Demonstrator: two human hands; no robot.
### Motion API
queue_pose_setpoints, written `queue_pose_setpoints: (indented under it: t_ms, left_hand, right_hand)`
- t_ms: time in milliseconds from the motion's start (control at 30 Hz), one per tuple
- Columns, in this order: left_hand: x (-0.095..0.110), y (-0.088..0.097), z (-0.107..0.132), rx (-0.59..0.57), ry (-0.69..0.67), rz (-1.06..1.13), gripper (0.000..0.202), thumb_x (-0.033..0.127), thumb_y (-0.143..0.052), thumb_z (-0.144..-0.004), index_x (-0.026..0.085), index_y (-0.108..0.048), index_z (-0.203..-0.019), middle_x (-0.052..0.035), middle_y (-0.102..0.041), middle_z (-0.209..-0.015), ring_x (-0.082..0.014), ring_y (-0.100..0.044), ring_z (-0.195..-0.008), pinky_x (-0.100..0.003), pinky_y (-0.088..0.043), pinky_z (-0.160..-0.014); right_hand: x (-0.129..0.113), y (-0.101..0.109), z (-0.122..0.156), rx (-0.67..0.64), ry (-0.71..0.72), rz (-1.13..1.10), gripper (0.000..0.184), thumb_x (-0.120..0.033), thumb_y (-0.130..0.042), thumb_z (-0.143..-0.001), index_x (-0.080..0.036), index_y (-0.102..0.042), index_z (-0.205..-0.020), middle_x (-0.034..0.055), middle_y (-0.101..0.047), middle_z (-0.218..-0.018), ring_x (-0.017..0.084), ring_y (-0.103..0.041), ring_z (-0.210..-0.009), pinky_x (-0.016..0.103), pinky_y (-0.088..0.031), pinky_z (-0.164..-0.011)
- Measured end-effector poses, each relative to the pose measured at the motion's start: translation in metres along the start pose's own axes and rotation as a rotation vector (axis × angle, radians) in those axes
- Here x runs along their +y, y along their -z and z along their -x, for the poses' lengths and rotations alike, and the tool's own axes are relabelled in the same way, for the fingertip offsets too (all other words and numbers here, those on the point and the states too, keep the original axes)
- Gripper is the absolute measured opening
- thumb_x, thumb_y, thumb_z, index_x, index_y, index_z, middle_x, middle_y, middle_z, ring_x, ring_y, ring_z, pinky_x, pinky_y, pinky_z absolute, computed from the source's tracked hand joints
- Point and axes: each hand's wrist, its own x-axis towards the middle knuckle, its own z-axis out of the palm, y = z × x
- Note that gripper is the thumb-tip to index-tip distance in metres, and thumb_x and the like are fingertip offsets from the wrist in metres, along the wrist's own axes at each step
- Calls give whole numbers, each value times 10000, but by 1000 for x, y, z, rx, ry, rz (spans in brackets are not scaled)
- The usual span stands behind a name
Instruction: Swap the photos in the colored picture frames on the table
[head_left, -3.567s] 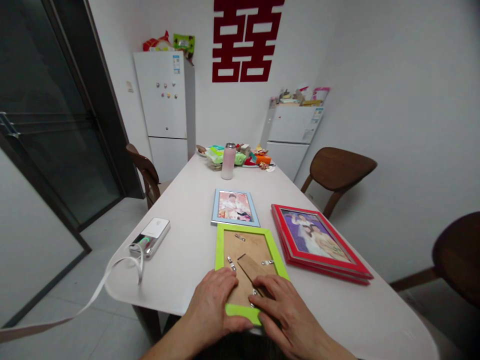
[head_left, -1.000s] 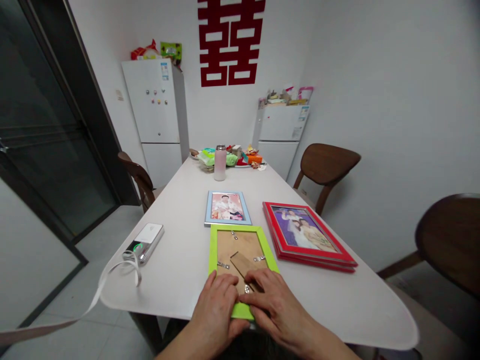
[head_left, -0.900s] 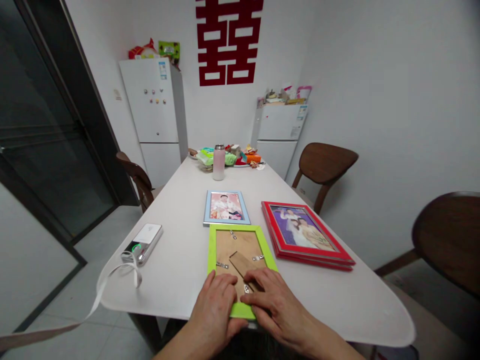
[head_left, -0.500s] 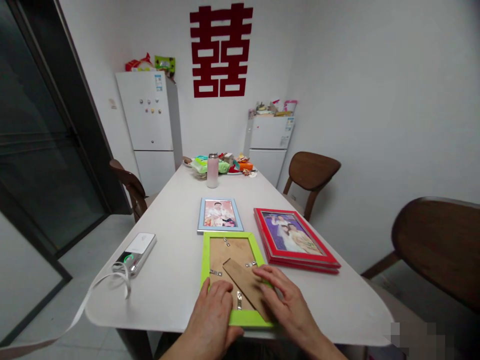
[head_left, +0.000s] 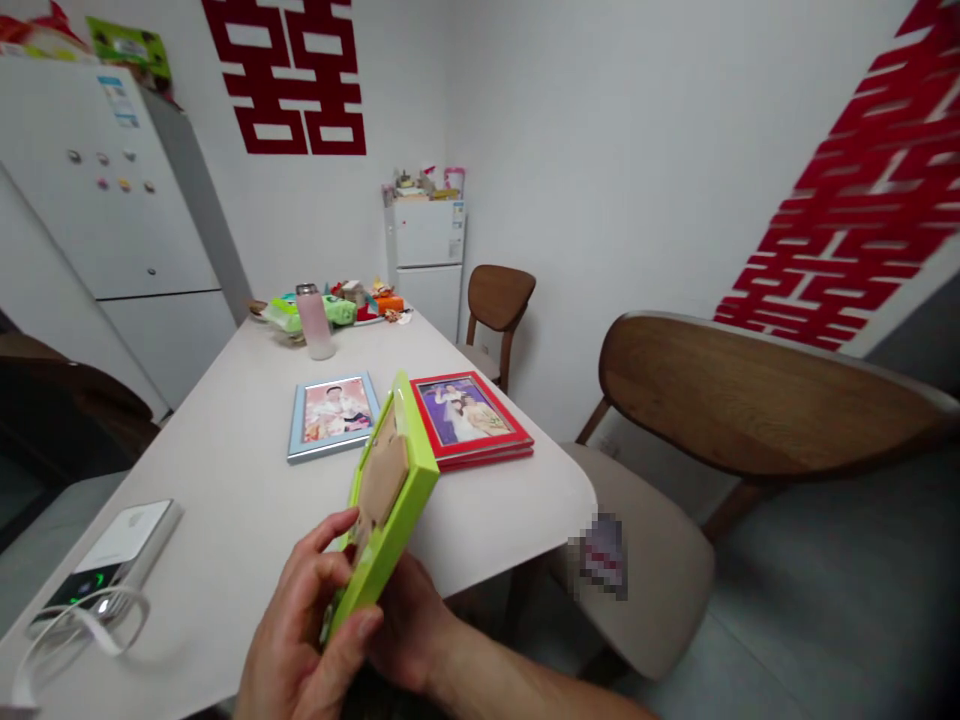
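Observation:
A lime-green picture frame point(head_left: 405, 505) is tilted up on edge above the near side of the table, its brown backing board point(head_left: 381, 480) turned to the left. My left hand point(head_left: 296, 620) grips its lower end, thumb on the green edge and fingers at the back side. Behind the frame's lower end is my right hand point(head_left: 412, 625), close against it; its fingers are hidden. A light-blue frame with a photo point(head_left: 337, 412) lies flat just beyond. To the right, red picture frames point(head_left: 471, 415) lie stacked, a photo facing up on top.
A power bank point(head_left: 112, 560) with a white cable lies at the table's left. Farther back stand a pink bottle point(head_left: 315, 322) and several colourful packets point(head_left: 349, 305). Wooden chairs point(head_left: 750, 400) line the right side, one with a blurred item point(head_left: 604, 555) on its seat.
The green frame has been lifted off the table and tipped up on edge. My right hand went from the backing to behind the frame. The view has swung right.

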Motion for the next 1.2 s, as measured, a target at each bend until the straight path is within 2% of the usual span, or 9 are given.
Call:
queue_pose_setpoints:
  t_ms: [100,167,267,400,500,700,900,1067,1200]
  left_hand:
    - [8,-10,-5,3,-37,86,107,316,-533,-737,223,-496,-774,-36,-374,-1254,-253,-354,-1151,-380,-313,-935]
    - [16,-14,-14,20,-44,199,239,282,-562,-723,257,-470,-942,-26,-342,-1289,-238,-318,-1180,-380,-313,-945]
    - [31,-17,-34,36,-37,345,537,272,-610,-686,295,-341,-1150,-25,-342,-1299,-223,-326,-1179,-352,-360,-922]
    - [40,-24,-63,-5,55,453,647,302,-630,-656,249,-302,-1211,-47,-453,-1213,-238,-437,-1094,-314,-444,-834]
    - [26,-41,-85,-35,148,550,724,280,-628,-647,175,-237,-1248,-81,-512,-1143,-235,-500,-1023,-331,-450,-827]
    - [-27,-87,-126,-75,218,526,572,129,-514,-692,108,-277,-1213,-132,-482,-1185,-195,-503,-1031,-303,-427,-855]
    - [-67,-106,-148,-48,181,264,370,54,-524,-658,151,-504,-1015,-69,-610,-1008,-184,-573,-911,-286,-446,-794]
    - [-84,-112,-152,-59,165,2,335,112,-510,-692,173,-512,-1022,-44,-623,-979,-184,-573,-901,-283,-434,-782]
    - [-92,-103,-155,-72,141,-207,376,212,-487,-742,134,-451,-1108,-98,-570,-1076,-199,-528,-983,-290,-398,-826]
  right_hand:
    - [-11,-11,0,41,164,-22,168,-309,-608,-633,-178,-567,-730,-65,-480,-508,42,-417,-429,160,-341,-437]
    - [-24,-9,0,54,257,66,202,-332,-601,-636,-191,-573,-779,-56,-511,-541,53,-430,-437,175,-349,-439]
    - [-55,6,-3,120,420,292,278,-361,-544,-676,-208,-557,-908,-20,-588,-653,94,-500,-514,212,-394,-480]
    - [-117,29,-6,247,677,731,414,-315,-489,-714,-222,-457,-1117,-7,-627,-819,118,-557,-630,235,-440,-567]
    - [-172,42,-9,494,677,1240,452,-321,-416,-753,-205,-404,-1190,-8,-642,-796,111,-567,-598,236,-453,-565]
    - [-249,62,-30,664,657,1557,424,-244,-497,-700,-143,-509,-1111,33,-663,-798,139,-587,-679,231,-440,-626]
    - [-268,82,-52,807,578,1873,328,-246,-543,-703,-151,-564,-1016,66,-637,-880,192,-569,-840,307,-411,-757]
    - [-274,91,-64,863,510,2059,280,-319,-452,-799,-157,-508,-1021,55,-550,-1017,155,-532,-883,378,-417,-783]
    - [-276,92,-65,866,516,2154,242,-284,-486,-775,-148,-549,-964,67,-583,-948,163,-546,-849,358,-419,-771]
